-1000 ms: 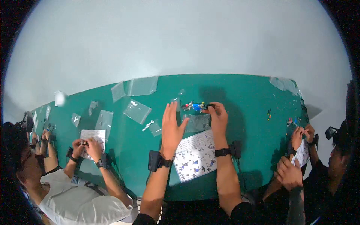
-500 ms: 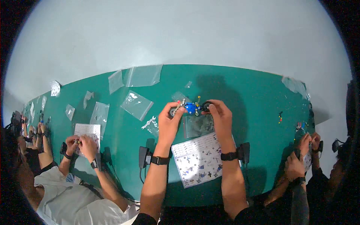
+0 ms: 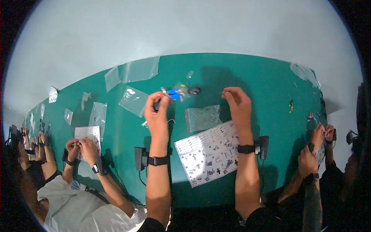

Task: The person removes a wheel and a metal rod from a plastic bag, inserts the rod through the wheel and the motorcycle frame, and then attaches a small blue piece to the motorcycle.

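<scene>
My left hand is closed around one wheel end of a small toy motorcycle, holding it above the table. The model has a blue body with grey and yellow parts, and its free black wheel points right; motion blurs its details. Apart from the model, to its right, my right hand hangs with bent fingers and a gap beside the thumb, nothing visible in it. Between and below both hands lie a clear zip bag and a printed instruction sheet with pictures of the model's parts.
More clear plastic bags lie on the green table to the left. Hex keys are partly behind my left hand. Co-workers' hands handle small parts at left, others at right, near small coloured pieces.
My right hand has let go of the motorcycle's wheel and moved right. My left hand has carried the model to the left and up in the view.
</scene>
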`<state>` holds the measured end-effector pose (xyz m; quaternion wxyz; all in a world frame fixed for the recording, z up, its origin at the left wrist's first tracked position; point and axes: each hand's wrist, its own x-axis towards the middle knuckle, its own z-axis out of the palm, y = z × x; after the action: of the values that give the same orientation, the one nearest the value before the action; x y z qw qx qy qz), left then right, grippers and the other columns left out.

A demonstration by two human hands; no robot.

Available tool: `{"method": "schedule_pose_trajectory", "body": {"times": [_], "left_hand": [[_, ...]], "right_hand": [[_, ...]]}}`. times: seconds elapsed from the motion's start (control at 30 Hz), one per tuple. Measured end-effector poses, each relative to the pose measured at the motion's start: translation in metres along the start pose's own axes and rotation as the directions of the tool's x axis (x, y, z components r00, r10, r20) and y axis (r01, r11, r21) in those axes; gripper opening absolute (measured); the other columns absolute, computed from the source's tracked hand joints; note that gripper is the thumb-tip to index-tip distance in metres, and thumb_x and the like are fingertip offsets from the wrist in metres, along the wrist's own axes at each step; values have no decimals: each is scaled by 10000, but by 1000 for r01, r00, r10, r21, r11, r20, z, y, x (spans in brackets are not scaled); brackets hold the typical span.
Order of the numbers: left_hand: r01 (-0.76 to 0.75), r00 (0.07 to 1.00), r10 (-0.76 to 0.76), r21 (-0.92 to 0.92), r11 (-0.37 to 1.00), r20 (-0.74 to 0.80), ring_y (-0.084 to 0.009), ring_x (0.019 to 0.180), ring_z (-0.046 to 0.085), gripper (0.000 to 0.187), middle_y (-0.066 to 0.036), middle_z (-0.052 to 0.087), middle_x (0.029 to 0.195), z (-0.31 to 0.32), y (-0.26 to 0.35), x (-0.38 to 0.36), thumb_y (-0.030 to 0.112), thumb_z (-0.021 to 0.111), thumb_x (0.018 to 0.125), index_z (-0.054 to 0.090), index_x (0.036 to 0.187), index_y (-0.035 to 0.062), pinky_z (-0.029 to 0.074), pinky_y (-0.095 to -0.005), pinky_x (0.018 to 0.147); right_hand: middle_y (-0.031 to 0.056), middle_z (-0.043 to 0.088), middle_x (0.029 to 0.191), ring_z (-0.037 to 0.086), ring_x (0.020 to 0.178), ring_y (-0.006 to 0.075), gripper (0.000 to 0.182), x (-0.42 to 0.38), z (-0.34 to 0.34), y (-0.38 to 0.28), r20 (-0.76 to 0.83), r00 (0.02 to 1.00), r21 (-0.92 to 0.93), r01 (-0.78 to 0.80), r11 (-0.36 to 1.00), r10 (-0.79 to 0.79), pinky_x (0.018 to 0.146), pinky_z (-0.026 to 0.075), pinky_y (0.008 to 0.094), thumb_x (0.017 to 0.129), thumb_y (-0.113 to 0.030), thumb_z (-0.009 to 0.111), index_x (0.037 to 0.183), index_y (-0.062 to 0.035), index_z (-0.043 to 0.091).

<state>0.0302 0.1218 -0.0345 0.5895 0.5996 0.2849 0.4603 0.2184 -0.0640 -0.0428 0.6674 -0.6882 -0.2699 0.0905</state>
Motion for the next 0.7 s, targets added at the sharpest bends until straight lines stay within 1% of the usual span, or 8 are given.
{"method": "schedule_pose_trajectory", "body": {"times": [0.1, 0.2, 0.27, 0.3, 0.37, 0.43, 0.53, 0.7], "left_hand": [[33, 996, -56, -287, 957, -71, -172, 1041, 699, 186, -46, 704, 1166, -18, 1, 11, 201, 698, 1096, 659, 1199, 50, 598, -381, 973], [31, 995, -74, -483, 875, -71, -197, 1066, 707, 196, -60, 719, 1187, -29, 6, 17, 223, 676, 1112, 650, 1220, 61, 611, -389, 990], [39, 994, -90, -556, 830, -65, -203, 1068, 709, 211, -71, 729, 1214, -36, 8, 18, 247, 662, 1119, 652, 1240, 74, 614, -381, 1004], [41, 994, -93, -562, 826, -64, -202, 1064, 710, 200, -67, 727, 1205, -36, 9, 18, 236, 667, 1116, 651, 1234, 75, 616, -381, 1002], [50, 993, -102, -577, 815, -57, -201, 1058, 712, 179, -58, 722, 1186, -36, 10, 19, 214, 676, 1109, 649, 1222, 78, 621, -381, 998], [59, 993, -104, -567, 822, -49, -206, 1048, 716, 154, -50, 714, 1163, -34, 7, 20, 184, 693, 1095, 646, 1199, 80, 624, -383, 994], [66, 994, -105, -570, 819, -35, -210, 1033, 720, 138, -43, 699, 1135, -29, 5, 17, 151, 715, 1077, 638, 1169, 82, 629, -386, 992], [74, 993, -113, -513, 855, -44, -191, 1028, 715, 124, -49, 681, 1130, -21, 9, 16, 122, 716, 1072, 625, 1146, 84, 636, -401, 990]], "right_hand": [[106, 787, 1063, 762, 963, 212, 144, 1, -12, -1, -37, 998, -191, 35, 981, -42, 881, 591, 333, 1013, -91, 738, 1146, -40, 761], [128, 758, 1085, 741, 984, 285, 157, -5, -12, -18, 96, 980, -437, 197, 878, -172, 896, 595, 392, 950, -85, 770, 1104, -55, 769], [136, 734, 1108, 710, 1037, 329, 199, -13, 7, -32, 211, 931, -486, 365, 794, -299, 934, 580, 439, 910, -93, 788, 1106, -63, 767], [140, 723, 1119, 695, 1064, 351, 221, -18, 20, -38, 268, 894, -505, 448, 738, -359, 953, 573, 462, 890, -98, 796, 1107, -66, 766], [142, 702, 1170, 658, 1152, 365, 302, -39, 59, -49, 380, 823, -379, 555, 741, -422, 1011, 540, 493, 865, -141, 818, 1150, -74, 746], [139, 675, 1189, 644, 1137, 354, 359, -55, 96, -39, 453, 746, -364, 654, 663, -487, 991, 530, 503, 878, -182, 821, 1201, -67, 716], [139, 630, 1141, 627, 1073, 348, 259, -63, 107, -27, 495, 737, -342, 653, 676, -460, 933, 529, 490, 910, -155, 748, 1138, -53, 676], [142, 570, 1051, 609, 1022, 347, 124, -66, 108, -30, 554, 743, -470, 651, 596, -375, 881, 524, 462, 923, -84, 628, 1035, -47, 592]]}}
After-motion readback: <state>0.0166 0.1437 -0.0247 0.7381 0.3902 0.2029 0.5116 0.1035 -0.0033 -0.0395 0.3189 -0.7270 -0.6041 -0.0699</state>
